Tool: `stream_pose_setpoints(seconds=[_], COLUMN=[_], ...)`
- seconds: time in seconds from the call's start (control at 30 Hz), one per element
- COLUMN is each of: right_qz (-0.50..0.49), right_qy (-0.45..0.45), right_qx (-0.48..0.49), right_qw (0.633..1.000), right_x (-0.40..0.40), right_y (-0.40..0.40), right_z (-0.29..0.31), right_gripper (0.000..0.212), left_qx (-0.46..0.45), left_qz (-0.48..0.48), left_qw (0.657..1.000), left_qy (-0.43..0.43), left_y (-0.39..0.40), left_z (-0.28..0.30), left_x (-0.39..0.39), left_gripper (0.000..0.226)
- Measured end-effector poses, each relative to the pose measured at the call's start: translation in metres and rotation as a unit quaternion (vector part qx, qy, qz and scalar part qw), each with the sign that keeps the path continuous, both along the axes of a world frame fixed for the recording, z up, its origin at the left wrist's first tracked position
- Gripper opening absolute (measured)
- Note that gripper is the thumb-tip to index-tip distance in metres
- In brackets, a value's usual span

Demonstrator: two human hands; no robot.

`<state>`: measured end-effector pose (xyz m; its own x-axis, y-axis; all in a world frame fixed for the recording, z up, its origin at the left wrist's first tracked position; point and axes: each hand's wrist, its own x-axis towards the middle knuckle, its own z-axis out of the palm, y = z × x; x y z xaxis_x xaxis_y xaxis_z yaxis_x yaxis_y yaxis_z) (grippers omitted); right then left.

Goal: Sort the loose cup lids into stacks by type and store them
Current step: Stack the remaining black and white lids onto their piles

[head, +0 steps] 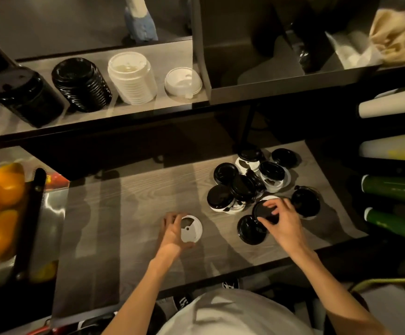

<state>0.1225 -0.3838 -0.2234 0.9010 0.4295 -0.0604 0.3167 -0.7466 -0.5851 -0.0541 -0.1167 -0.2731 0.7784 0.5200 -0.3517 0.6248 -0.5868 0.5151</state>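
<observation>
The left hand [173, 232] curls its fingers round a white lid [191, 228] on the wooden counter [128, 213], well left of the loose pile of lids [249, 184]. The right hand [281, 220] pinches a black lid [264, 211] at the pile's near edge — thumb and fingertips on its rim. The pile mixes black and white lids — round, some overlapping. Beyond the pile, a shelf [99, 117] holds sorted stacks [82, 84].

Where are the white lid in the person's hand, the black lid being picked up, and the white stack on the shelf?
white lid [191, 228], head view, its flat top.
black lid [263, 211], head view, its top by the fingers.
white stack [133, 85], head view, its ribbed side.
</observation>
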Motion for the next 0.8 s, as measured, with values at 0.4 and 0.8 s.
stream_pose_setpoints(seconds=[0.4, 0.8], right_qz=[0.112, 0.149], right_qy=[0.0, -0.068], right_qx=[-0.136, -0.035], right_qw=[0.984, 0.986], right_x=[0.028, 0.037], right_y=[-0.024, -0.027], right_z=[-0.014, -0.003], right_gripper=[0.105, 0.088], left_qx=[-0.153, -0.427], left_qz=[0.142, 0.349], left_qw=[0.968, 0.804], left_qy=[-0.141, -0.221], left_y=[-0.033, -0.06], left_z=[0.023, 0.054], left_x=[0.028, 0.031], left_gripper=[0.086, 0.015])
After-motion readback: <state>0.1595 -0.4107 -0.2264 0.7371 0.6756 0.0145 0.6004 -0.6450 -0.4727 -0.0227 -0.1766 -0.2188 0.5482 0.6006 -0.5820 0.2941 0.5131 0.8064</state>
